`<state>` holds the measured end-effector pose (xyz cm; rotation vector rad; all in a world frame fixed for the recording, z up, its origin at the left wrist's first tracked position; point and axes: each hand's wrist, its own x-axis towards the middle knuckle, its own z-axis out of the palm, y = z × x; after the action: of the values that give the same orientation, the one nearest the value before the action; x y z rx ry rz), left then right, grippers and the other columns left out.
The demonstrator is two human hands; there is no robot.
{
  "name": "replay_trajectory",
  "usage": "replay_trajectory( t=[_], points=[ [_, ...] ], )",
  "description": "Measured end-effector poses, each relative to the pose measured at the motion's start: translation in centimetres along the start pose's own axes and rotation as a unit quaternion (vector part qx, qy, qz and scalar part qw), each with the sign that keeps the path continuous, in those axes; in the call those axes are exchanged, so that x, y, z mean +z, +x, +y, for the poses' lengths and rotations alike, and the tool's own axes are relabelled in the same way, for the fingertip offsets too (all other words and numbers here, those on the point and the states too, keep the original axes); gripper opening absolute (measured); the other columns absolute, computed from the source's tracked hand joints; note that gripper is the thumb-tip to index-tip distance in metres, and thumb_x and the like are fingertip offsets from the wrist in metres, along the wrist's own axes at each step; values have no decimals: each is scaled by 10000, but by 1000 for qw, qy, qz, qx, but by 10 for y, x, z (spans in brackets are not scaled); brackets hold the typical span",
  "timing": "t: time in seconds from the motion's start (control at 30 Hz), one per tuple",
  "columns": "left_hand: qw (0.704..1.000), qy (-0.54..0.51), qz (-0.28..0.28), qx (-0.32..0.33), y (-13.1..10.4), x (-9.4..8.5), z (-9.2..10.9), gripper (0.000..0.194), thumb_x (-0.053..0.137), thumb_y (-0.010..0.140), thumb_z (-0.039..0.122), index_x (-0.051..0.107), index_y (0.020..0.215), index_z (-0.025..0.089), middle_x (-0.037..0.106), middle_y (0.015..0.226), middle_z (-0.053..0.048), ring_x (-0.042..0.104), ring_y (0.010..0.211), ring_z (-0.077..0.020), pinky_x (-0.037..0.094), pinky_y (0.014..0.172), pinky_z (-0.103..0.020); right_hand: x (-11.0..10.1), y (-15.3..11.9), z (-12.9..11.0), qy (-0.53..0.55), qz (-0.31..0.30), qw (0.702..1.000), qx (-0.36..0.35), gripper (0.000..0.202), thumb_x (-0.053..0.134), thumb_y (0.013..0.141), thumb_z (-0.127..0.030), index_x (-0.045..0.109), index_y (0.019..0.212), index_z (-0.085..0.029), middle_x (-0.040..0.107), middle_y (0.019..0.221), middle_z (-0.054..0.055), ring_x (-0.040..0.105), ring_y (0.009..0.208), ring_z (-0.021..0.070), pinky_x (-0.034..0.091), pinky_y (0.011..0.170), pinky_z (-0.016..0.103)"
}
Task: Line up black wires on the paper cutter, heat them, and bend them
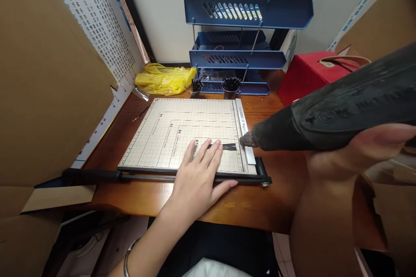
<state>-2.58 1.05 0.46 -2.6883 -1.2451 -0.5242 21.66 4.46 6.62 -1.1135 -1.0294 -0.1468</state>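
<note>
My left hand lies palm down on the gridded board of a paper trimmer, fingers stretched out. Its fingertips press on several thin black strips laid side by side, whose left ends the fingers partly cover. Close to the camera on the right, my right hand is wrapped round a black hot glue gun. The gun's narrow, dirty nozzle points left at the trimmer's right edge, just beyond the strips' right ends. I cannot tell whether the nozzle touches the board.
Two small cups of thin black sticks stand behind the trimmer, before a blue tiered tray. A yellow plastic bag lies at the back left, a red box at the back right. The trimmer's black handle runs along the front left.
</note>
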Motion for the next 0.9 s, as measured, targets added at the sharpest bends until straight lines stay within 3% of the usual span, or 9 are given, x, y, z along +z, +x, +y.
replay_trajectory(
  t=[0.07, 0.17, 0.33, 0.43, 0.53, 0.63, 0.7, 0.77, 0.9],
  points=[
    [1000, 0, 4, 6, -1, -2, -3, 738, 376, 1022, 647, 450, 1509, 98, 485, 1575, -77, 432, 1468, -311, 216, 1252, -527, 3, 1, -4, 20, 36, 997, -64, 643, 504, 753, -902, 756, 1016, -372, 673, 1145, 22, 470, 1351, 315, 418, 1179, 560],
    [1000, -14, 22, 11, -3, -5, -3, 726, 426, 1017, 627, 444, 1509, 93, 488, 1573, -89, 439, 1465, -306, 235, 1248, -520, 5, 1, -3, 73, 1, 992, -102, 394, 598, 849, -735, 778, 948, -398, 701, 1052, -5, 528, 1303, 276, 451, 1151, 541],
    [992, -75, 96, -26, -11, -15, 1, 497, 578, 1007, 402, 539, 1414, 118, 627, 1442, -118, 543, 1376, -304, 268, 1227, -545, 8, 1, -8, 88, -45, 992, -77, 419, 549, 865, -753, 776, 979, -419, 659, 1188, -25, 503, 1336, 273, 395, 1187, 536],
    [974, -114, 184, -72, -19, -19, 2, 159, 604, 973, 176, 680, 1111, 191, 784, 1058, -46, 707, 1010, -223, 403, 1108, -501, 10, 0, -13, 66, -37, 994, -81, 455, 519, 867, -766, 764, 1034, -420, 634, 1247, -26, 454, 1380, 273, 322, 1234, 525],
    [960, -124, 229, -102, -27, -19, -2, 141, 608, 949, 103, 649, 847, 191, 690, 718, 15, 605, 664, -136, 488, 785, -339, 12, -1, -15, 67, -35, 995, -71, 465, 508, 869, -754, 758, 1061, -413, 644, 1222, -10, 451, 1389, 287, 400, 1182, 521],
    [958, -114, 238, -109, -33, -16, -9, 307, 644, 931, 98, 533, 658, 187, 479, 537, 63, 406, 482, -83, 326, 505, -269, 10, -3, -13, 69, -30, 996, -56, 436, 469, 912, -678, 738, 1124, -409, 644, 1209, -7, 470, 1386, 286, 453, 1132, 503],
    [959, -103, 243, -104, -36, -14, -12, 464, 662, 912, 87, 386, 555, 195, 307, 486, 82, 269, 434, -73, 227, 452, -295, 8, -4, -13, 41, -29, 997, -59, 453, 429, 934, -664, 713, 1175, -406, 638, 1228, -14, 446, 1412, 280, 413, 1167, 497],
    [961, -102, 237, -102, -36, -12, -12, 524, 659, 903, 85, 305, 532, 196, 234, 489, 79, 218, 436, -77, 194, 450, -313, 6, -5, -13, 2, -30, 997, -69, 469, 395, 952, -672, 695, 1201, -411, 628, 1254, -23, 396, 1451, 271, 378, 1192, 489],
    [965, -111, 210, -111, -34, -15, -5, 443, 640, 903, 123, 375, 556, 201, 340, 507, 57, 312, 474, -94, 265, 484, -303, 7, -3, -15, 9, -36, 997, -73, 454, 409, 951, -671, 689, 1205, -418, 581, 1305, -24, 341, 1478, 265, 406, 1170, 488]
  ],
)
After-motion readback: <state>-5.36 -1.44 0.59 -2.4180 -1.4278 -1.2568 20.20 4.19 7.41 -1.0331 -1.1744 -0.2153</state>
